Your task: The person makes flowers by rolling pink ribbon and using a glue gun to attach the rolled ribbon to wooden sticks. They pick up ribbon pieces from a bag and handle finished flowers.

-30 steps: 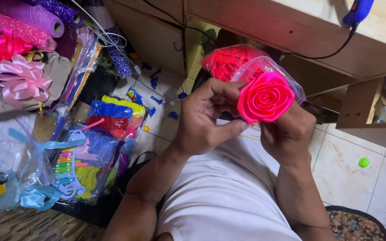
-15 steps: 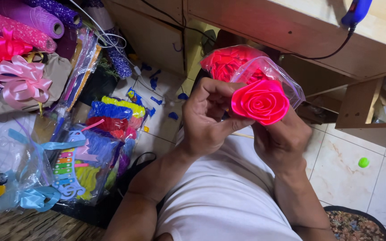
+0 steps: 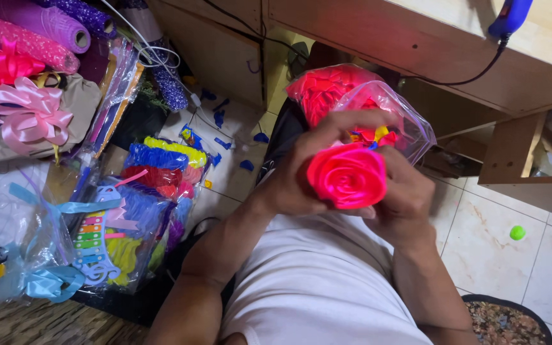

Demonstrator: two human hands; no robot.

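Between our two hands' fingers sits the bright pink satin ribbon rose (image 3: 347, 176), left hand (image 3: 301, 179) and right hand (image 3: 400, 198) both clasping it.

Just behind our hands (image 3: 352, 185) we see a clear plastic bag (image 3: 391, 115) stuffed with red ribbon pieces and a few yellow ones, touching our fingers. Well to the left of our left hand lies a transparent packet (image 3: 142, 211) of blue, yellow and red material, and farther left a clear wrapped package (image 3: 27, 255) tied with a pale blue bow.
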